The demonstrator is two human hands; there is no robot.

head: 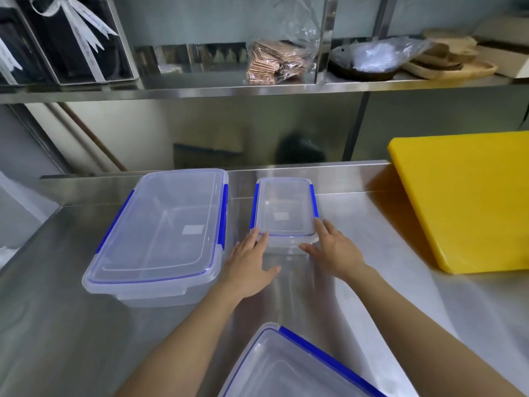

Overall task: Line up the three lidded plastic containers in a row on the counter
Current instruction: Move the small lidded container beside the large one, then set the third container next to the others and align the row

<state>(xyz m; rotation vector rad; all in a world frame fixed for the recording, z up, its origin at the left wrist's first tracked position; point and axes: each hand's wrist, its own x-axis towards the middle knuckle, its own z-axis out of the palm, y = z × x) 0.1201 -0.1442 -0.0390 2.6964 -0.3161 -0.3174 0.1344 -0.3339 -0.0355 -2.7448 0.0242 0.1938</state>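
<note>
Small box: a small clear plastic box with a lid and blue side clips sits flat on the shiny steel counter, far back, close to the raised back edge.
Left hand: the left hand is open, fingers straight. Its fingertips touch the near left corner of the small box. It does not grab the box.
Right hand: the right hand is open too. Its fingers lie along the near right corner of the small box, and its thumb points left along the near wall. It is not closed around the box.
Big box: a big clear plastic box with a lid and blue clips sits to the left of the small box, with a gap of bare counter between them. It looks empty, and it is turned a little.
Third box: a third clear box with a blue-edged lid is at the near edge, between the two arms. Only part of it shows.
Board: a thick yellow plastic cutting board lies on the right of the counter, well apart from the boxes.
Shelf: a steel shelf hangs above the counter. It holds a clear bag of brown squares, dark boxes with white ribbon and wooden trays.
</note>
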